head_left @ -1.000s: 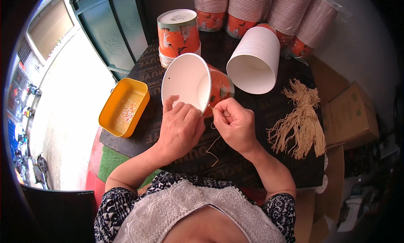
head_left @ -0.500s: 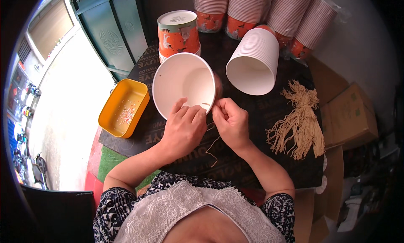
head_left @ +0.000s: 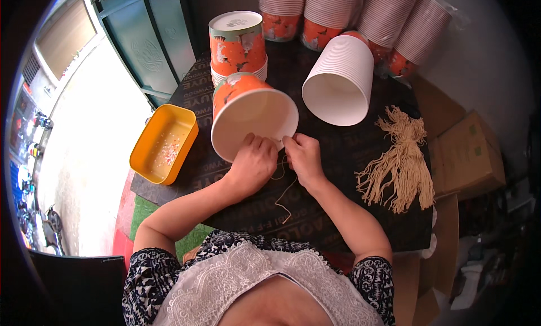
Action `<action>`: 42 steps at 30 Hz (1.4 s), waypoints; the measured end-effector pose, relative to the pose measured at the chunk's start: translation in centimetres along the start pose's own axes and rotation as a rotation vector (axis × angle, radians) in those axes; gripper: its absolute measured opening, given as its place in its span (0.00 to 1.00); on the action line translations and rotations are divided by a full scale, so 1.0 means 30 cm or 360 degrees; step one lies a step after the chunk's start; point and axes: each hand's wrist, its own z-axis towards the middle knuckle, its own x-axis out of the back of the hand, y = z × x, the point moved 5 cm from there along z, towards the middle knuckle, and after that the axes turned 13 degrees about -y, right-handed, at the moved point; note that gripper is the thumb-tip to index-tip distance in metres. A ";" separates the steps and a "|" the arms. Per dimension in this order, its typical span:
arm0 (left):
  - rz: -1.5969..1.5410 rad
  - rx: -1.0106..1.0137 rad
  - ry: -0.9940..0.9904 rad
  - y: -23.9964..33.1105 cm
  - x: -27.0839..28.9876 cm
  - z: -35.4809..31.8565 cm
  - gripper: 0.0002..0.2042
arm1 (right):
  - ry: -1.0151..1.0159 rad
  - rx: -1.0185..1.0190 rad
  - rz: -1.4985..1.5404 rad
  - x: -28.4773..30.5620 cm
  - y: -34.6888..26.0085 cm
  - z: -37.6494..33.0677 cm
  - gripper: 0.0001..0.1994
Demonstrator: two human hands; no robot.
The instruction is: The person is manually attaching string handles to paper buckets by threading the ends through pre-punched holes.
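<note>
An orange paper cup (head_left: 251,114) lies tipped on its side on the dark table (head_left: 338,173), its long axis running away from the person, its white open mouth facing back toward them and its base pointing at the upright orange cup stack (head_left: 238,44). The left hand (head_left: 253,162) curls over the near rim, fingers bent and pressing the cup. The right hand (head_left: 303,157) sits just beside it, fingertips pinched on a thin tan string (head_left: 284,196) that trails down across the table. Both forearms angle inward from below.
</note>
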 end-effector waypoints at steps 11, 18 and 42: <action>-0.0705 0.0369 -0.0082 -0.107 -0.089 0.049 0.10 | -0.0040 -0.0050 -0.0145 0.001 0.062 0.044 0.10; -0.0734 0.0471 -0.0399 -0.128 -0.132 0.077 0.06 | -0.0038 0.0019 -0.0256 0.014 0.066 0.066 0.12; -0.2306 0.1039 -0.0318 -0.155 -0.166 0.066 0.12 | -0.0042 0.0090 -0.1448 0.004 -0.012 0.064 0.12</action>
